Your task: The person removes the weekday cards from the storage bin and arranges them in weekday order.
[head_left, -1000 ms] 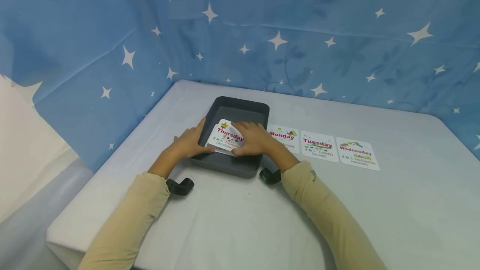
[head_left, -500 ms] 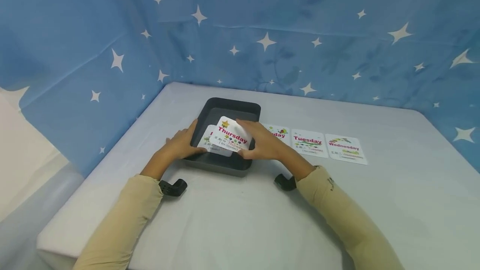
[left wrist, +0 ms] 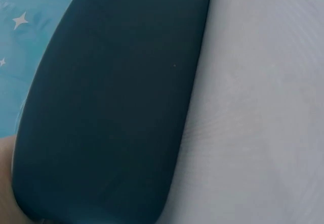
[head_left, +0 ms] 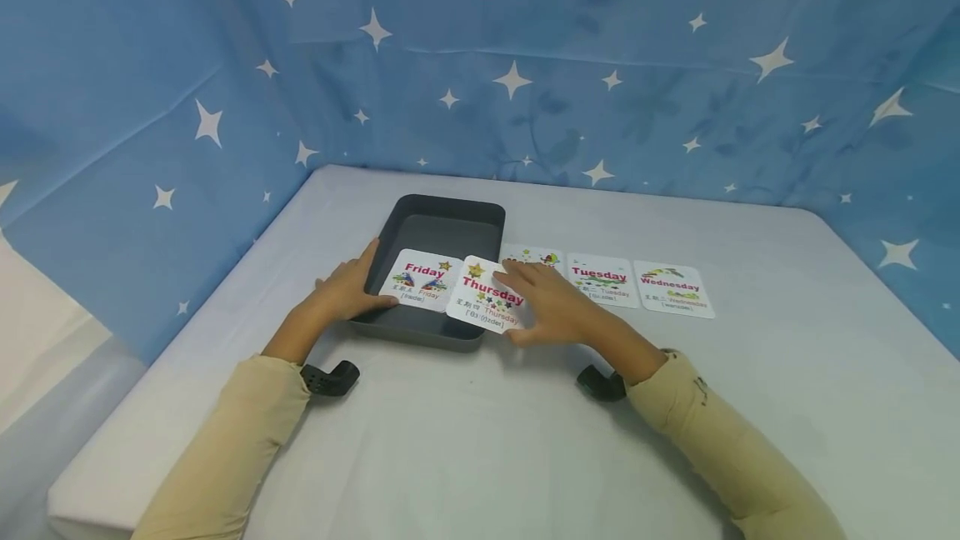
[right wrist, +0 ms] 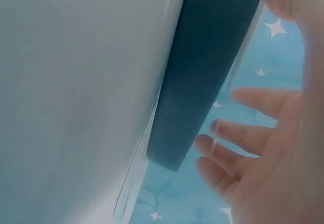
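Observation:
A white Thursday card (head_left: 486, 294) is held by its right edge in my right hand (head_left: 558, 307), thumb at the lower edge and fingers near the upper one. It hangs tilted over the right rim of a dark grey tray (head_left: 450, 230). Inside the tray a Friday card (head_left: 422, 280) shows, partly covered by the Thursday card. At the tray's near left side my left hand (head_left: 333, 298) grips the wall, its thumb reaching in by the Friday card's lower left corner. The left wrist view mostly holds the tray's dark outer wall (left wrist: 111, 102).
Right of the tray, a partly hidden card (head_left: 532, 254), a Tuesday card (head_left: 602, 280) and a Wednesday card (head_left: 675, 290) lie in a row on the white-covered table (head_left: 480, 440). A blue starred cloth (head_left: 562, 65) hangs behind.
My right hand has carried the Thursday card up and to the right, off the Friday card, which has come into sight. The left hand stays at the tray. The head view has shifted slightly.

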`<action>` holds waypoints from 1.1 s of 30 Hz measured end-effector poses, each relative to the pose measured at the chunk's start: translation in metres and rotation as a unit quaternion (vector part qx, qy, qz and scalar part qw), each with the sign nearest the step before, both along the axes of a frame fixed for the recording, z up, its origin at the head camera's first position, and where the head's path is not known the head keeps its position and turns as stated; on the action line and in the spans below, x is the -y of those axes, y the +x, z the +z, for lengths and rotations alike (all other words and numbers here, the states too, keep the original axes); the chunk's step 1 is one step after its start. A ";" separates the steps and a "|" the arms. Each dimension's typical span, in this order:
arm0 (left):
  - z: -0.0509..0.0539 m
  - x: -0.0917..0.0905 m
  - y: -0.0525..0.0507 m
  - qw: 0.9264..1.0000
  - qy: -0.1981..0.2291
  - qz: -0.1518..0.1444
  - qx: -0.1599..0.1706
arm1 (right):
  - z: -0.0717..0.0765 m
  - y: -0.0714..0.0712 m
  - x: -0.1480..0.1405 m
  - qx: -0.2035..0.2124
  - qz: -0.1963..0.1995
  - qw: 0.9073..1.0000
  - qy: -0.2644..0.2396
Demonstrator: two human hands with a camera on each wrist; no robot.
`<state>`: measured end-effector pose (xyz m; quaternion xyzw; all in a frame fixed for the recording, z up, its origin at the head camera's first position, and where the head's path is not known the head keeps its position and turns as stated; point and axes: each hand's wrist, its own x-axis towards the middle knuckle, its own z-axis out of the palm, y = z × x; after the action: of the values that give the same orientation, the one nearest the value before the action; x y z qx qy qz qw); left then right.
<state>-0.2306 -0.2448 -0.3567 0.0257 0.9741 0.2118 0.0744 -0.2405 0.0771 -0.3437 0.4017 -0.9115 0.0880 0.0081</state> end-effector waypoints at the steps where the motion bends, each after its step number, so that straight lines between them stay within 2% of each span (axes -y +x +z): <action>1: 0.000 0.000 0.000 1.000 0.003 0.001 0.001 | 0.000 0.002 -0.003 0.004 -0.001 1.000 0.004; 11: -0.001 0.001 0.000 1.000 -0.004 -0.001 -0.004 | 0.001 0.012 -0.033 0.035 -0.004 0.999 0.009; 22: -0.001 0.001 0.001 1.000 0.000 0.003 -0.002 | 0.001 0.013 -0.037 0.058 -0.008 0.998 0.039; 33: -0.002 0.001 0.000 1.000 -0.001 0.000 -0.001 | -0.005 0.014 -0.041 0.054 0.012 0.997 0.056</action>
<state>-0.2302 -0.2461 -0.3591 0.0256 0.9744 0.2111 0.0733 -0.2265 0.1176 -0.3483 0.4074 -0.9091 0.0587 -0.0644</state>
